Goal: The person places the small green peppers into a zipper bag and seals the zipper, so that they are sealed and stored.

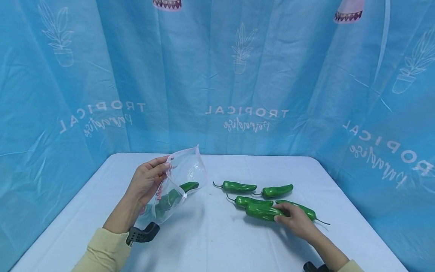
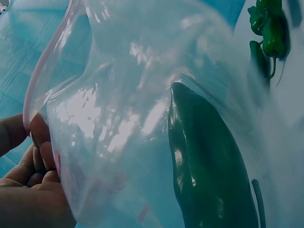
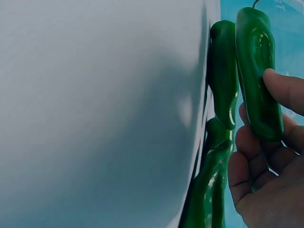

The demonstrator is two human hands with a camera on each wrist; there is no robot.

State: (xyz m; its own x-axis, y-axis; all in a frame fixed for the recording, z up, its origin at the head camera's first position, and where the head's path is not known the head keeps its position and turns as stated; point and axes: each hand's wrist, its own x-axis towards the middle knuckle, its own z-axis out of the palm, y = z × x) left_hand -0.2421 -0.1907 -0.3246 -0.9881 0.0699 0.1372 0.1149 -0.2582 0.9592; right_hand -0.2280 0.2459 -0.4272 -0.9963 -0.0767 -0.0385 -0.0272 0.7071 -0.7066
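Broadly, blue curtain (image 1: pixel 217 83) behind a white tabletop (image 1: pixel 217 247). Left of centre, low: clear zip bag (image 1: pixel 188 168), limp, one green chili pepper (image 1: pixel 171 199) inside; fingers of the left hand (image 1: pixel 146 181) pinch its edge, likely the best hold on slick film. Lower right: right hand (image 1: pixel 295 221), thumb and fingers gripping another chili (image 1: pixel 261 212); probably light, firm, slippery, best taken mid-body. Four more chilies (image 1: pixel 239 186) nearby. Curtain lettering (image 1: pixel 247 110), mirrored: TROPICAL Paradise. Bag's red print (image 1: pixel 159 192) unreadable.
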